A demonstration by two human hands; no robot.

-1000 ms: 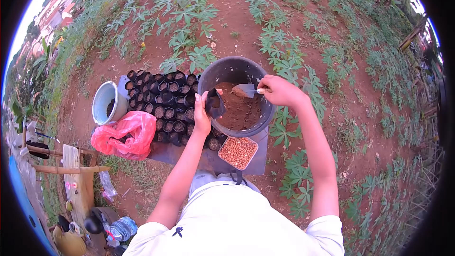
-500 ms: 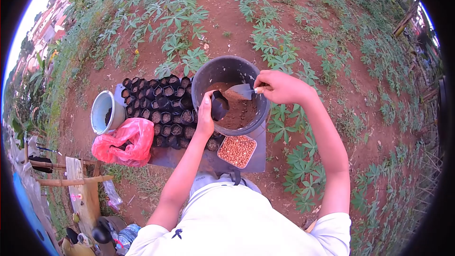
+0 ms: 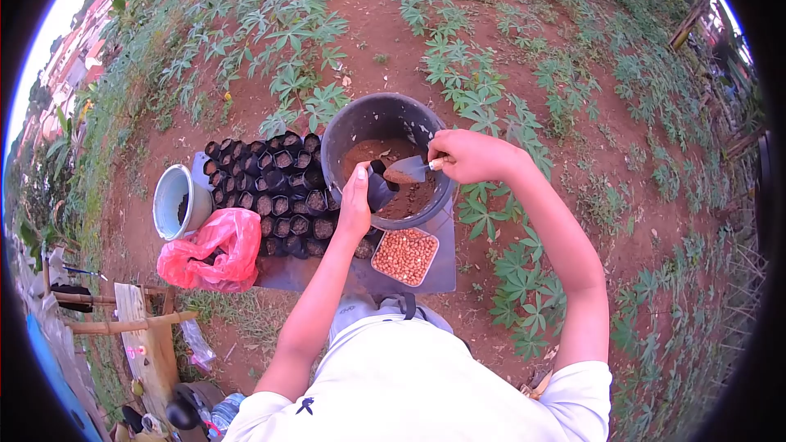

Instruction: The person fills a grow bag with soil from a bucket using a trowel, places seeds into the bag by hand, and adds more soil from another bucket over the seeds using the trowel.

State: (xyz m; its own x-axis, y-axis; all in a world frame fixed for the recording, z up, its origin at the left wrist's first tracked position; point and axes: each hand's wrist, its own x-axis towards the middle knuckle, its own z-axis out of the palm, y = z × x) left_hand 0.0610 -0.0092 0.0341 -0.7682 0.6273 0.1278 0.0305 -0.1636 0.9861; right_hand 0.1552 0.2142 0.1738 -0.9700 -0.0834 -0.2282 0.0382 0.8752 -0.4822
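Note:
My left hand (image 3: 354, 206) is wrapped round a black nursery bag (image 3: 380, 195), held over the near left part of a big dark bucket (image 3: 333, 147). Inside the bucket lies loose brown soil (image 3: 409, 200). My right hand (image 3: 465, 155) grips a small hand trowel (image 3: 416, 167) by its handle at the bucket's right side. Soil lies on the trowel's blade, and its tip is at the mouth of the bag. How much the bag holds cannot be made out. Left of the bucket stand rows of black soil-filled bags (image 3: 264, 205).
A square tub of tan seeds or kernels (image 3: 405, 256) sits at the front of the table (image 3: 438, 274). A pink plastic bag (image 3: 214, 254) and a pale bucket (image 3: 182, 203) are at the left. Wooden poles (image 3: 131, 323) stand lower left; leafy plants (image 3: 483, 213) grow beyond and to the right.
The trowel, carrying soil, has moved left and slightly down from the bucket's right side to the bag's mouth. My left hand still holds the bag. The whole view has shifted slightly.

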